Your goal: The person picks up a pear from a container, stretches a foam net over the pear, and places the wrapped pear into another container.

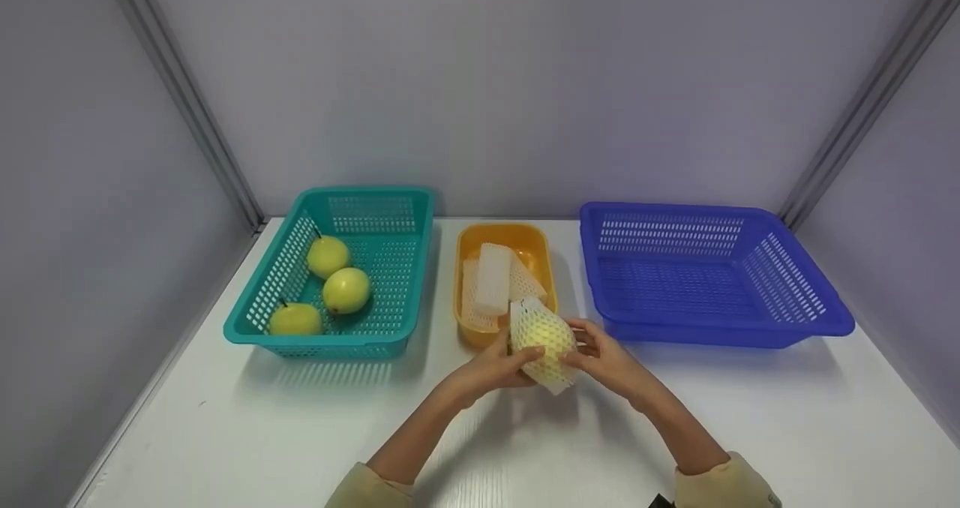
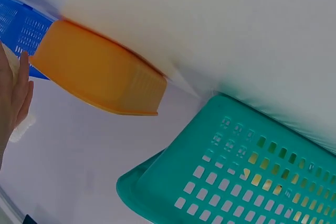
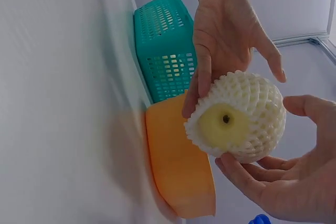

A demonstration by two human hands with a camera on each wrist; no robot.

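Observation:
A yellow pear [image 1: 545,341] in a white foam net sleeve [image 3: 260,106] is held between both hands, above the table just in front of the orange tub [image 1: 464,328]. My left hand [image 1: 491,371] grips it from the left, thumb on the near side. From the right, my right hand [image 1: 609,359] holds it between thumb and fingers. The right wrist view shows the pear's bare end with a small dark hollow, ringed by the net's rim. Several flat white foam nets [image 1: 493,279] lie in the tub. The left wrist view catches only part of the left hand [image 2: 14,90].
At the left stands a teal basket [image 1: 425,268] holding three yellow pears [image 1: 346,290]. A blue basket [image 1: 720,328] with nothing visible in it stands at the right. Grey-white panels [image 1: 510,95] enclose the white table [image 1: 247,448] at the back and sides.

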